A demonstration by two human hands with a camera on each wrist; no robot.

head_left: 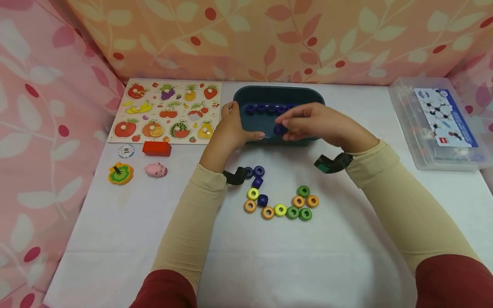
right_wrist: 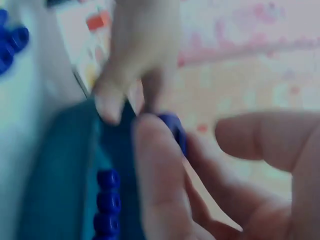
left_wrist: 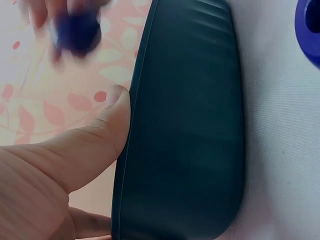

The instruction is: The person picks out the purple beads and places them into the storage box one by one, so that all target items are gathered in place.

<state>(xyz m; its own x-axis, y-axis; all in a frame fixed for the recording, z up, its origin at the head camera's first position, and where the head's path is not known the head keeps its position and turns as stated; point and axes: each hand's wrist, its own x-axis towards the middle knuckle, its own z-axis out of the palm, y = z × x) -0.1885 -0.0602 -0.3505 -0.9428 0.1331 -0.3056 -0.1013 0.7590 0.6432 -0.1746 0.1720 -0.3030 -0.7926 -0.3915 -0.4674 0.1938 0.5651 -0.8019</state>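
Observation:
A dark teal plastic bin (head_left: 279,90) stands at the back of the table. My left hand (head_left: 233,130) grips its left end, the thumb along the front rim; in the left wrist view that thumb (left_wrist: 107,120) lies against the rim. Over the bin, my right hand (head_left: 313,124) pinches a dark blue ring bead (head_left: 280,129) between thumb and fingers. The right wrist view shows this bead (right_wrist: 172,127) at the fingertips, blurred. Inside the bin a row of blue beads (head_left: 261,108) sits along the far side, partly hidden by the right hand.
In front of the bin lie loose beads: blue (head_left: 263,200), yellow (head_left: 280,209), orange (head_left: 267,212) and green (head_left: 292,212). At left are a fruit puzzle board (head_left: 154,119), red block (head_left: 156,148), pig figure (head_left: 155,170), tree piece (head_left: 120,173) and round chip (head_left: 126,151). A clear case (head_left: 443,124) lies at right.

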